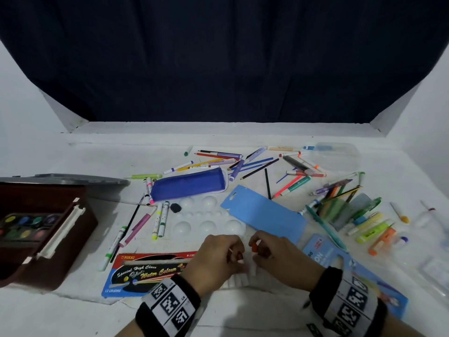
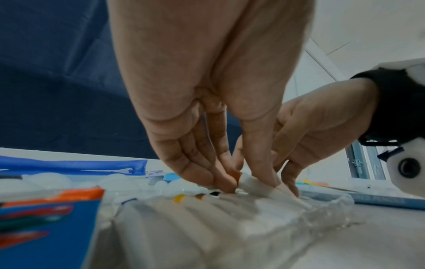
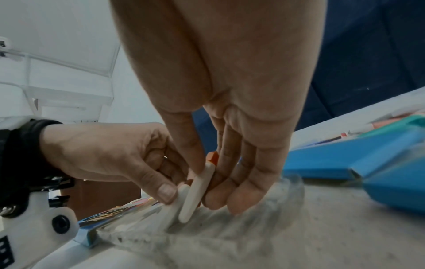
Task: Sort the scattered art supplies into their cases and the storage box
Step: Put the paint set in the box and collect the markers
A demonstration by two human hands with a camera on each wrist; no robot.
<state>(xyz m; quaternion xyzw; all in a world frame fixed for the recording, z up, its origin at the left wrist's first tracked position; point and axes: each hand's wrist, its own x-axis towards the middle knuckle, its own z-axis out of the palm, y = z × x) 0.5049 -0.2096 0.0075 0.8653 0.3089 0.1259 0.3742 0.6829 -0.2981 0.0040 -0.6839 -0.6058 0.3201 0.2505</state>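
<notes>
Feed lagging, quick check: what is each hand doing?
Left hand: pinching a white paint tube.
Right hand: pinching an orange-capped paint tube.

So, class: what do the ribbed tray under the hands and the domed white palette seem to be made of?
Ribbed tray: thin clear plastic, glossy; see-through, with crinkled edges and moulded grooves holding white paint tubes.
Palette: white plastic, smooth, probably rigid; rounded moulded wells with soft highlights.

The tube (image 3: 197,189) my right hand (image 1: 279,254) pinches is white, capped orange; beyond my hands lies a royal-blue pouch (image 1: 189,184). Left of my left hand (image 1: 213,259) sits a red, blue and black paint box (image 1: 145,271).
</notes>
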